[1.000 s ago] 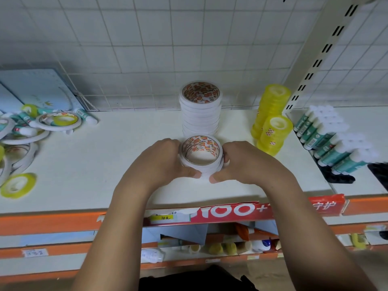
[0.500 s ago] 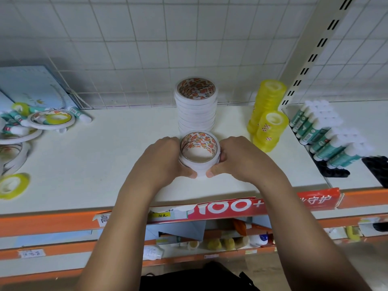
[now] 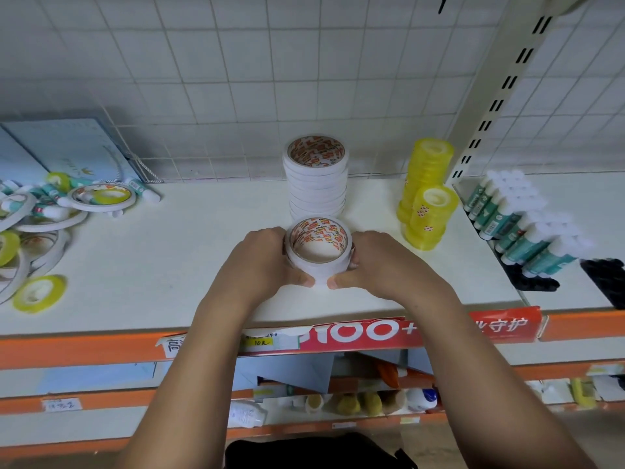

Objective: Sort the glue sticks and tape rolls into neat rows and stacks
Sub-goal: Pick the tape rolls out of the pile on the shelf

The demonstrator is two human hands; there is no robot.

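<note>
While a short stack of white tape rolls point(image 3: 318, 253) sits on the white shelf point(image 3: 162, 258) near the front edge, it is gripped from both sides. The left hand point(image 3: 260, 262) is curled round its left wall and the right hand point(image 3: 382, 262) round its right wall, with both thumbs pressed on the near face and almost meeting. Just behind it a taller stack of white tape rolls point(image 3: 316, 187) is stood upright; whether the two touch cannot be told. To the right, well apart from the hands, two stacks of yellow tape rolls are seen, a tall stack point(image 3: 429, 164) behind and a shorter stack point(image 3: 426, 220) in front, close together. Further right a black socket tray point(image 3: 536, 282) is loaded with glue sticks point(image 3: 517, 220), green-bodied and white-capped, lined in rows and tilted back. A second black tray point(image 3: 605, 280) is cut off at the frame edge, contents not readable. At the far left a loose pile point(image 3: 50, 211) of white tape rolls, yellow rolls and glue sticks is heaped unsorted, with one yellow roll point(image 3: 39, 294) lying flat just in front of it. A pale blue bag point(image 3: 67, 147) is leaned at the back left.
</note>
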